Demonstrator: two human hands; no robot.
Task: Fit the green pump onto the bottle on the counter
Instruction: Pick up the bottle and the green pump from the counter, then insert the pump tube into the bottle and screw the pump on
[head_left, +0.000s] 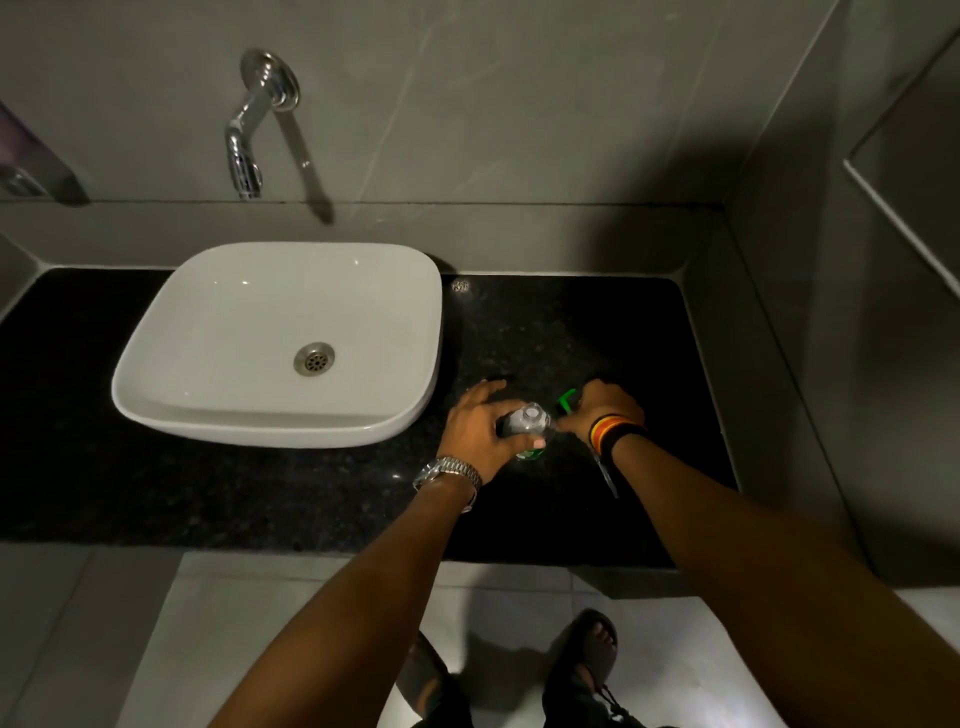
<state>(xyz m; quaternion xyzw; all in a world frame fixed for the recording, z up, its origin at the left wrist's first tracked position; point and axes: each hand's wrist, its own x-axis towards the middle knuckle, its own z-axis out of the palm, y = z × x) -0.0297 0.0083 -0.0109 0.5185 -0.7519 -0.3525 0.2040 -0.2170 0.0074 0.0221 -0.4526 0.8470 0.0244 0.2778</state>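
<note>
A small clear bottle (531, 422) with an open neck stands on the black stone counter (260, 493), right of the basin. My left hand (480, 427) wraps around its side and holds it. Just to the right, my right hand (605, 408) is closed on the green pump (566, 401), whose green head sticks out to the left of my fingers. The pump's clear dip tube (605, 467) runs down below my wrist. The pump sits beside the bottle, apart from its neck.
A white basin (280, 343) stands on the counter to the left, under a chrome wall tap (249, 130). Grey walls close off the counter at the back and right. My sandalled feet (587, 660) are on the pale floor below.
</note>
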